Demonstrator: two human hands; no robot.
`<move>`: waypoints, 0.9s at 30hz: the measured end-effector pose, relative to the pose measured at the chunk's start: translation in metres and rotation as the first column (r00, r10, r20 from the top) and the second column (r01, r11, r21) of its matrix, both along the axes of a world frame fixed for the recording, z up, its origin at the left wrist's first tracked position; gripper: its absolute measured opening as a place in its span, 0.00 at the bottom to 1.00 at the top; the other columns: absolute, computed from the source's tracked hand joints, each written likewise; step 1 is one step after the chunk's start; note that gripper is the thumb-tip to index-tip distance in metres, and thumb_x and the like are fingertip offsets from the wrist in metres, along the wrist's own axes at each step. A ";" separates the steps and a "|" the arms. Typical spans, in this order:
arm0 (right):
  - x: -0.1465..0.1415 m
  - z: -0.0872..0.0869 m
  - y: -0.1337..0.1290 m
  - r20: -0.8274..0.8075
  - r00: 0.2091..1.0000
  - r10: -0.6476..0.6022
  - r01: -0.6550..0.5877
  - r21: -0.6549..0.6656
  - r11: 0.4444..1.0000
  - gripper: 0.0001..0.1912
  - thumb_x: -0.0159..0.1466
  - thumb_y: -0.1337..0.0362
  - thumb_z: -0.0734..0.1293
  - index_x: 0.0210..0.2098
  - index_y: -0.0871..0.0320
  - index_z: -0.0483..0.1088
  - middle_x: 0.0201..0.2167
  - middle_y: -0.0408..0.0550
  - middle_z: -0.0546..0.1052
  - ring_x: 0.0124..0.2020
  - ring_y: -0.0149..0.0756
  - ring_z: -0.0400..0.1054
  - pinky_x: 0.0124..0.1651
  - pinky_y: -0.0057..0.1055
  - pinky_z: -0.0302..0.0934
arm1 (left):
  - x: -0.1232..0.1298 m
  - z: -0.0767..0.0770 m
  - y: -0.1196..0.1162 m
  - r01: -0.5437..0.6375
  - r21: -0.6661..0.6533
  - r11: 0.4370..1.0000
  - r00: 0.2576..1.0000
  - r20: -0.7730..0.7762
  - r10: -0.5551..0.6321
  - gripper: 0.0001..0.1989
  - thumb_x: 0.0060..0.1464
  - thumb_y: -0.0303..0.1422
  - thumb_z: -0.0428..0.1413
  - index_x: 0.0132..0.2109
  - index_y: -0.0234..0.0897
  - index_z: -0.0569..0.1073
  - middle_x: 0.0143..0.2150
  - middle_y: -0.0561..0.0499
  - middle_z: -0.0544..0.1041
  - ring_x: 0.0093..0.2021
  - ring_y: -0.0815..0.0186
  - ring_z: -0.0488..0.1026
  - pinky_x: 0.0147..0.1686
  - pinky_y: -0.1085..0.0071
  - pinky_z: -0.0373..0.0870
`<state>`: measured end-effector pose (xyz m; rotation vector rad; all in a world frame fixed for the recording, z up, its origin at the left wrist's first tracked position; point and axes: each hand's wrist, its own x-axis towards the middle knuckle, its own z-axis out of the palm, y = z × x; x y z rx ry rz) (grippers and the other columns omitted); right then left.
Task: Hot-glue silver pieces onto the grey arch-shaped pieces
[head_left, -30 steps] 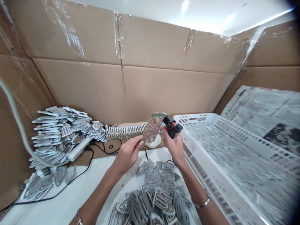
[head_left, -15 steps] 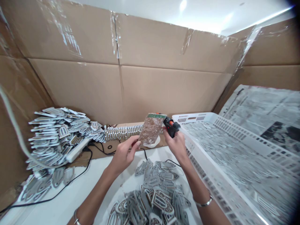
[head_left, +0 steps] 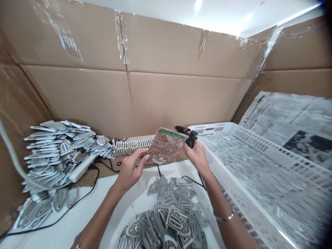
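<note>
My left hand (head_left: 134, 166) pinches the left edge of a thin brown board (head_left: 166, 147), rough and glossy in patches, with a green strip along its far edge. The board is held tilted above the table. In my right hand (head_left: 196, 154) is a black glue gun (head_left: 191, 135) with an orange tip, its nozzle pointing left just beyond the green strip. Whether gun and board touch, I cannot tell. Below both hands lies a heap of flat grey, white and brown cut-out pieces (head_left: 177, 221).
At the left stands a big pile of similar pieces (head_left: 59, 145), a white power strip (head_left: 83, 167) and black cables (head_left: 85, 197). A row of upright pieces (head_left: 132, 146) lines the cardboard wall (head_left: 181, 93). To the right is a white plastic basket (head_left: 220, 173) lined with newspaper (head_left: 298, 124).
The board has turned and tilted, showing a wider face. The glue gun has risen slightly, with its nozzle now in sight past the board's far edge. A white round thing beneath is now covered.
</note>
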<state>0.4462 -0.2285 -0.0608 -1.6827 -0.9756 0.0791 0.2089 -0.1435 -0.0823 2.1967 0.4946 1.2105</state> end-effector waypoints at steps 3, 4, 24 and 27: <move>0.007 0.002 -0.002 -0.338 0.927 0.161 -0.142 0.081 0.987 0.16 0.53 0.51 0.69 0.31 0.58 0.69 0.13 0.34 0.59 0.14 0.28 0.52 0.19 0.27 0.45 | -0.005 0.002 0.005 0.039 -0.114 0.993 0.998 0.061 -0.032 0.10 0.63 0.35 0.53 0.48 0.37 0.71 0.39 0.49 0.78 0.35 0.66 0.77 0.39 0.73 0.72; 0.008 0.003 -0.003 -0.424 0.873 0.239 -0.199 0.136 0.970 0.17 0.52 0.52 0.71 0.33 0.58 0.69 0.13 0.32 0.57 0.13 0.26 0.49 0.18 0.26 0.44 | -0.006 0.003 0.007 0.047 -0.147 0.988 0.996 0.080 -0.036 0.10 0.63 0.36 0.53 0.48 0.37 0.71 0.39 0.48 0.78 0.35 0.66 0.77 0.40 0.72 0.72; -0.020 0.016 -0.012 -0.519 0.662 0.541 -0.415 0.348 0.841 0.16 0.54 0.56 0.73 0.36 0.59 0.70 0.12 0.29 0.53 0.13 0.21 0.45 0.16 0.23 0.44 | -0.008 0.018 0.013 0.109 -0.471 0.875 0.950 0.309 0.049 0.16 0.56 0.44 0.59 0.41 0.39 0.65 0.28 0.55 0.77 0.30 0.68 0.75 0.35 0.74 0.68; -0.023 0.014 -0.011 -0.523 0.655 0.546 -0.434 0.331 0.838 0.16 0.55 0.55 0.73 0.37 0.59 0.70 0.12 0.29 0.53 0.13 0.21 0.46 0.16 0.23 0.45 | -0.007 0.019 0.013 0.147 -0.521 0.841 0.932 0.358 0.059 0.18 0.54 0.45 0.61 0.42 0.39 0.65 0.28 0.55 0.77 0.31 0.67 0.76 0.35 0.73 0.69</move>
